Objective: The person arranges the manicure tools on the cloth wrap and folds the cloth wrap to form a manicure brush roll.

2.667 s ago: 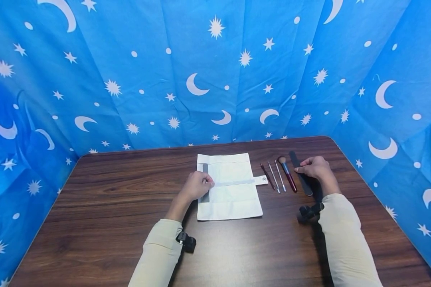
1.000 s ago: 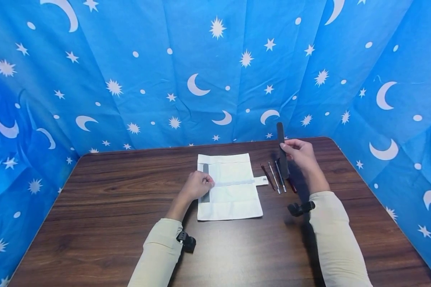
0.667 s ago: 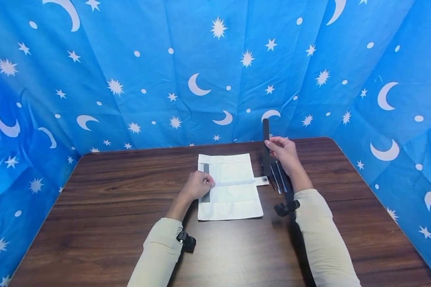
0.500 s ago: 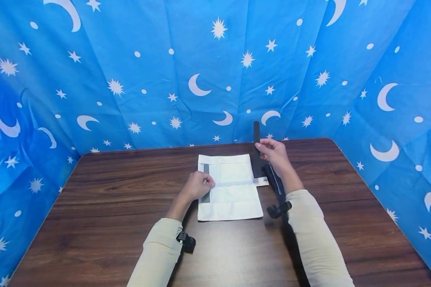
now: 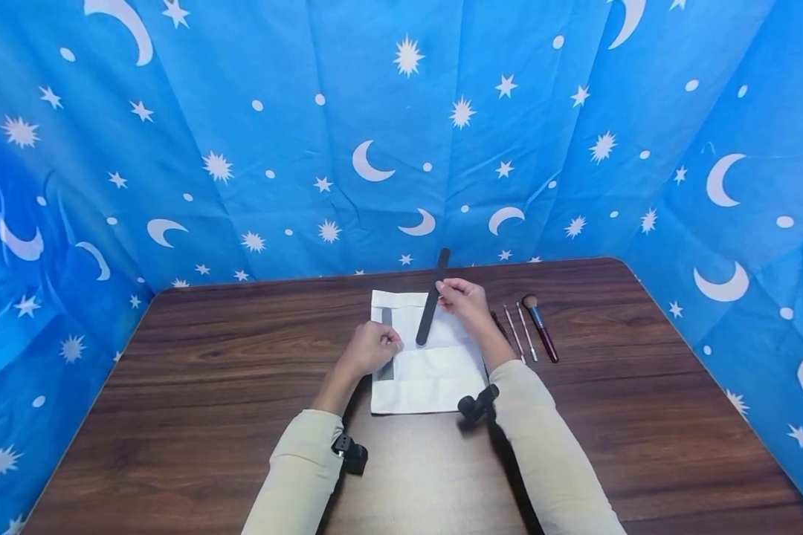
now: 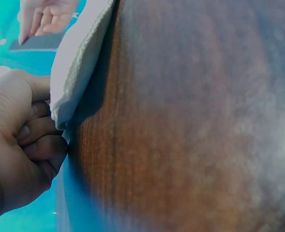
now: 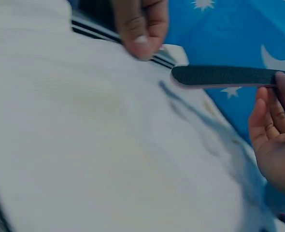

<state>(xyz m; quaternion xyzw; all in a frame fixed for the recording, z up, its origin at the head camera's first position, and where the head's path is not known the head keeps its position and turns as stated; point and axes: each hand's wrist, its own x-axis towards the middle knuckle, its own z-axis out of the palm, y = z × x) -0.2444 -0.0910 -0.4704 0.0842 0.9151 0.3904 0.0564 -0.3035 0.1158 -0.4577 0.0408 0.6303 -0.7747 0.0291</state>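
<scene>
A white cloth roll [image 5: 435, 397] lies unfolded on the table, with a grey nail file [image 5: 387, 369] along its left side. My left hand [image 5: 369, 349] is over that file, pinching the thin band across the middle of the cloth between thumb and fingers. In the left wrist view its fingers [image 6: 46, 145] are curled beside the cloth's edge. My right hand [image 5: 465, 301] pinches a black nail file [image 5: 433, 297] near its middle. The file is tilted above the cloth, its lower end close to the band. In the right wrist view the rounded end of this black file [image 7: 215, 76] points toward the left hand.
Right of the cloth lie a makeup brush [image 5: 540, 327] with a dark red handle and two slim silver tools [image 5: 526, 332]. A thin dark red stick [image 5: 498, 321] is partly behind the right forearm. A blue curtain [image 5: 308, 148] with moons and stars surrounds the wooden table [image 5: 207, 401].
My right hand picked up the black nail file from the table's right side and carried it left over the cloth, now lower and tilted. My left hand stayed at the band.
</scene>
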